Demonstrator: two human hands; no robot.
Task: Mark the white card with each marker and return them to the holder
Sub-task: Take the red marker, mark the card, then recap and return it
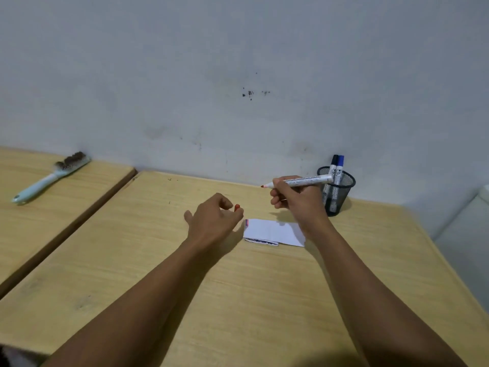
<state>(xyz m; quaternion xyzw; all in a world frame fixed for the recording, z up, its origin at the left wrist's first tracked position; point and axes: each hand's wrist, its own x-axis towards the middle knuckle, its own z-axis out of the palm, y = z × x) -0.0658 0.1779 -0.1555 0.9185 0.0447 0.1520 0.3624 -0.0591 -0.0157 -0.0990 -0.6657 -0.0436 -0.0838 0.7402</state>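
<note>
My right hand (297, 200) grips an uncapped red marker (304, 180), held level above the desk with its red tip pointing left. The red cap (237, 207) is pinched in the fingertips of my left hand (214, 221), just left of the white card (274, 231). The card lies flat on the wooden desk and carries short red and blue strokes at its left edge and dark marks along its near edge. Behind my right hand stands a black mesh holder (337, 190) with a black-capped marker (334, 165) and a blue-capped marker (340, 166) upright in it.
The wooden desk (238, 287) meets a grey wall at the back. A second desk on the left bears a light-blue brush (50, 177). A gap separates the two desks. A pale object sits beyond the right desk edge.
</note>
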